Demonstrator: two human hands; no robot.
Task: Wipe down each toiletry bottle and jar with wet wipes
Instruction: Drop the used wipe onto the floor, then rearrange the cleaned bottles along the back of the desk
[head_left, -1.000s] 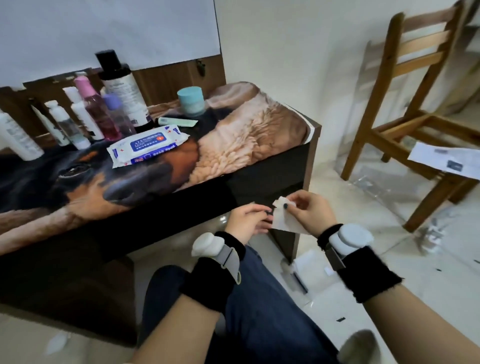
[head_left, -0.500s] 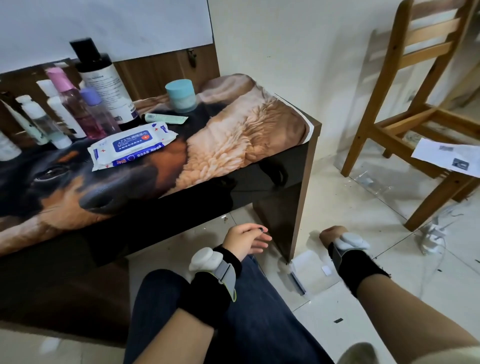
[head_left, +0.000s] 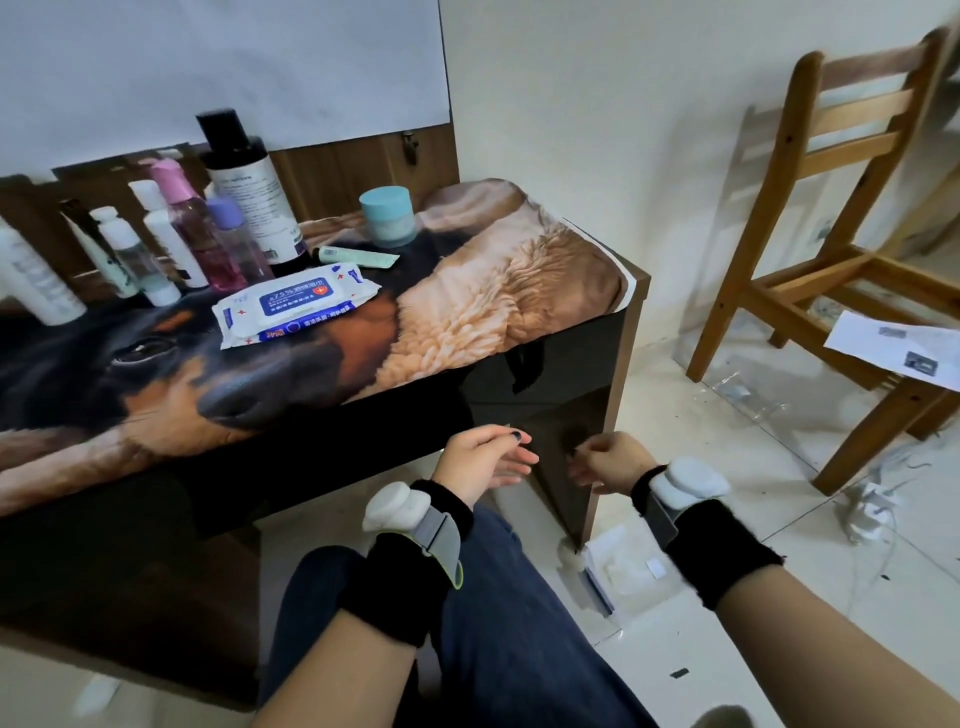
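— So where were the hands?
— Both were low, in front of the table (head_left: 621, 332). The left hand (head_left: 480, 460) had loose, straight fingers and held nothing. The right hand (head_left: 613, 462) had softly bent fingers and held nothing too.
— And the bottles?
— They stood at the back of the table: a tall bottle with a black cap (head_left: 244, 176), a pink bottle (head_left: 195, 228) and a purple one (head_left: 236, 239). The blue jar (head_left: 388, 215) sat near them. The pack of wet wipes (head_left: 296, 304) lay flat in front.

Both hands are hovering empty below the table (head_left: 631, 332) edge: left hand (head_left: 480, 460) fingers relaxed, right hand (head_left: 610, 462) loosely curled. Wipes pack (head_left: 296, 304) is lying beside the bottles (head_left: 208, 234).
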